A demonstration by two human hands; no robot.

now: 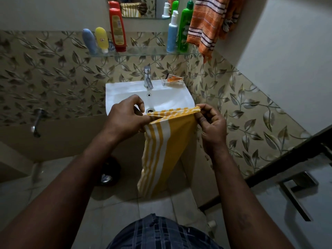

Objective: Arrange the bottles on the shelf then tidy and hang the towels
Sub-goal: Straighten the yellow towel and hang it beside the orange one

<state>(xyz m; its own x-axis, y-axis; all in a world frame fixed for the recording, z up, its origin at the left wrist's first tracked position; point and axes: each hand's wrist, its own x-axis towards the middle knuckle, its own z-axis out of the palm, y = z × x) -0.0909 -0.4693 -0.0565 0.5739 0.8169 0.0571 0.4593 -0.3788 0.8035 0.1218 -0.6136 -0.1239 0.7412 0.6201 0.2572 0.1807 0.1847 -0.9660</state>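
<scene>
1. Now the yellow towel [164, 141] is hanging limp in front of the sink [115, 90], looking light and soft; its top corners are offering the surest hold.
2. The left hand [124, 119] and right hand [212, 124] are pinching its folded top edge, one at each end.

Woven cloth towel [167, 141], glossy ceramic basin [125, 90] (chrome tap [148, 78]), glass shelf [143, 52].

- Setting was a home bathroom.
- White washbasin [116, 90] with chrome tap [148, 79] stood against leaf-patterned wall tiles [53, 72].
- Glass shelf [143, 53] held toiletry bottles [117, 31] below a mirror [132, 8].
- Orange striped towel [206, 24] hung in the corner.
</scene>
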